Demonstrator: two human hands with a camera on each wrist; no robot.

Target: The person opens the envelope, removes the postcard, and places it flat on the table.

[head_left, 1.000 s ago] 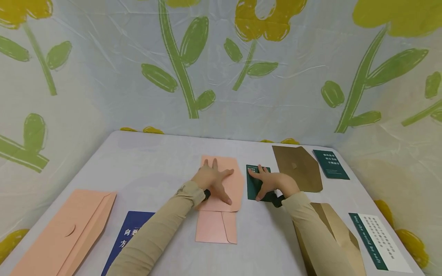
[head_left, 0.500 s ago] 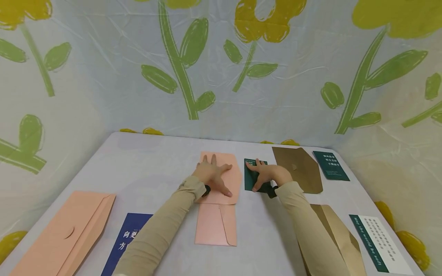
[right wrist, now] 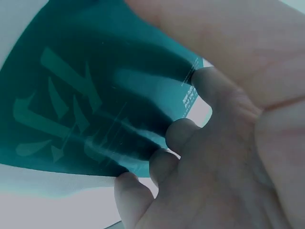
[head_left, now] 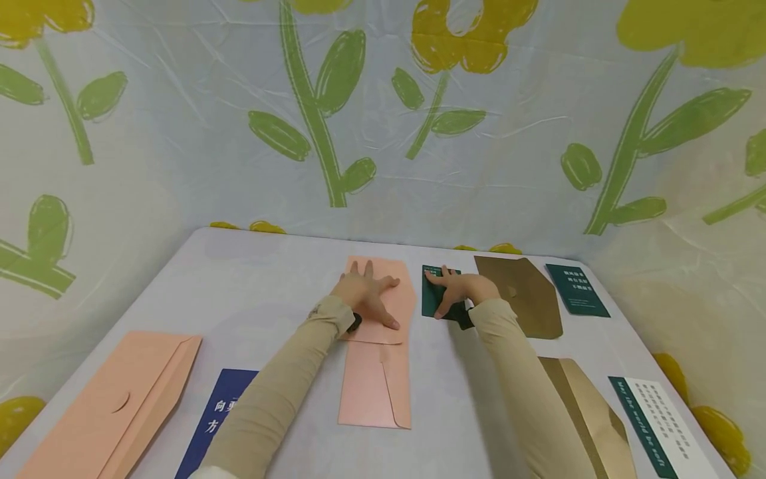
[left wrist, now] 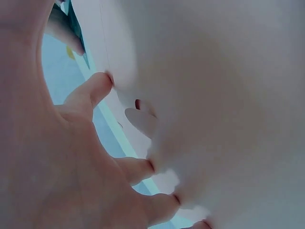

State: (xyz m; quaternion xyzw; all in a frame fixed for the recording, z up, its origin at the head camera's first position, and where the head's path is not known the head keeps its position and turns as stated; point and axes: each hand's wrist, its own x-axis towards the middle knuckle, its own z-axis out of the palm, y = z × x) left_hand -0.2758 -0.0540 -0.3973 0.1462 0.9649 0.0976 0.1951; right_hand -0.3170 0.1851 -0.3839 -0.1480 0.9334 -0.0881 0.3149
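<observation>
In the head view my left hand (head_left: 366, 293) lies with spread fingers on a pink envelope (head_left: 391, 326), fingertips on its paper. The left wrist view shows those fingertips along the pale surface, beside a small tab in a slot. This envelope overlaps a second, glossier pink envelope (head_left: 371, 392) nearer the body. To the right, my right hand (head_left: 462, 291) rests its spread fingertips on a dark green card (head_left: 433, 299). In the right wrist view the fingertips touch the green card (right wrist: 71, 105) near its edge, and large pale characters show on it.
A brown envelope (head_left: 520, 299) and another green card (head_left: 577, 289) lie at the back right. Nearer are a gold-brown envelope (head_left: 589, 406) and a green-and-white card (head_left: 664, 426). At left are a large pink envelope (head_left: 102, 406) and a blue card (head_left: 215, 412), partly under the left sleeve.
Both hands have slid away from the body, taking the upper pink envelope and the green card with them. More of the lower pink envelope now shows.
</observation>
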